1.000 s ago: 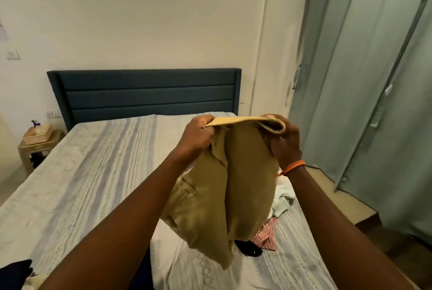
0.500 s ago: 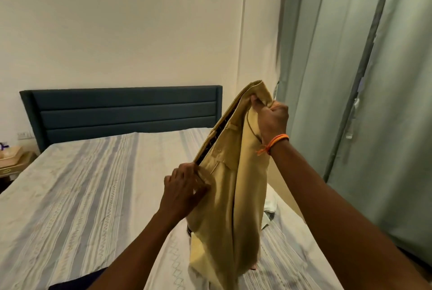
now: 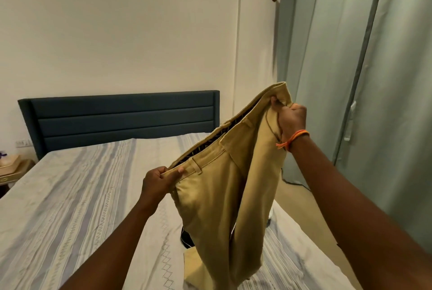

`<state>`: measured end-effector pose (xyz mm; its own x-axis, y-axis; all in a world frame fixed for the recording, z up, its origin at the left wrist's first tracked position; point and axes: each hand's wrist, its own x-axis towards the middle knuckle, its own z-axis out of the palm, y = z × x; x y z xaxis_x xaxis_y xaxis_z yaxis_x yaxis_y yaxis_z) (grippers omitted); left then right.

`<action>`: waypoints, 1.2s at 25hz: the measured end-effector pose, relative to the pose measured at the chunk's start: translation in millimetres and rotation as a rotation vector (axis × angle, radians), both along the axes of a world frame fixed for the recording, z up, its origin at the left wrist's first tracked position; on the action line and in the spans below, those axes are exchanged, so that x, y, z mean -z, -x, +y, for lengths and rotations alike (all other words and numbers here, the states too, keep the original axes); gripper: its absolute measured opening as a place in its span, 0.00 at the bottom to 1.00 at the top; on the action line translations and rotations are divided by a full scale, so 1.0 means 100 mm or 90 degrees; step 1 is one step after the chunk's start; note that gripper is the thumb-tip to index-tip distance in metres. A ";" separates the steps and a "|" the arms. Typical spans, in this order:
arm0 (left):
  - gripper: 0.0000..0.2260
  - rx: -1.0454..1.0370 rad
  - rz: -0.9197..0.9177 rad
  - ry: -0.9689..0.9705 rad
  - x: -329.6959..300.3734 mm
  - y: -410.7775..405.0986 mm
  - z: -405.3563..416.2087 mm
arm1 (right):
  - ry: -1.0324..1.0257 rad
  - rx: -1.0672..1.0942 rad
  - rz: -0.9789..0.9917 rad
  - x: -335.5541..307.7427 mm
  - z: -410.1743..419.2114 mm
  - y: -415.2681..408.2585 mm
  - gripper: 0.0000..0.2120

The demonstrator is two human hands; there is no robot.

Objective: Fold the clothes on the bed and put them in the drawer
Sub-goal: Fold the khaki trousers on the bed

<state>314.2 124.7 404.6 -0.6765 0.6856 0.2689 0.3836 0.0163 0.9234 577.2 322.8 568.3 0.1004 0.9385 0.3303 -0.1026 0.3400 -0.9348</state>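
Both grips pinch the khaki trousers (image 3: 217, 198) waistband: left hand (image 3: 159, 182), right hand (image 3: 291, 121).

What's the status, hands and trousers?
Left hand pinches the waistband, low; right hand grips its other end, high. Khaki trousers held up unfolded, legs hanging to the bed. Dark garment lies behind them; no drawer in view.

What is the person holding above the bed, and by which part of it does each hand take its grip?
Khaki trousers, held by the waistband: left hand pinches its lower end, right hand its raised end.
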 end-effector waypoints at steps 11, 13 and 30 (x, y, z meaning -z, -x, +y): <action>0.32 0.120 0.002 -0.078 -1.33 0.24 -0.15 | 0.017 -0.279 -0.002 -0.09 0.27 -0.55 0.07; 0.32 0.275 -0.033 0.035 -1.46 0.31 -0.27 | 0.029 -0.345 0.015 -0.14 0.22 -0.64 0.08; 0.11 0.137 -0.331 -0.104 -2.50 -0.40 0.17 | 0.010 0.057 0.046 -0.82 -0.16 0.34 0.15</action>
<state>354.1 141.5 654.3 -0.5974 0.8002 0.0527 -0.1416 -0.1700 0.9752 542.7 306.5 650.6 0.2068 0.9300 0.3040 -0.1398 0.3356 -0.9316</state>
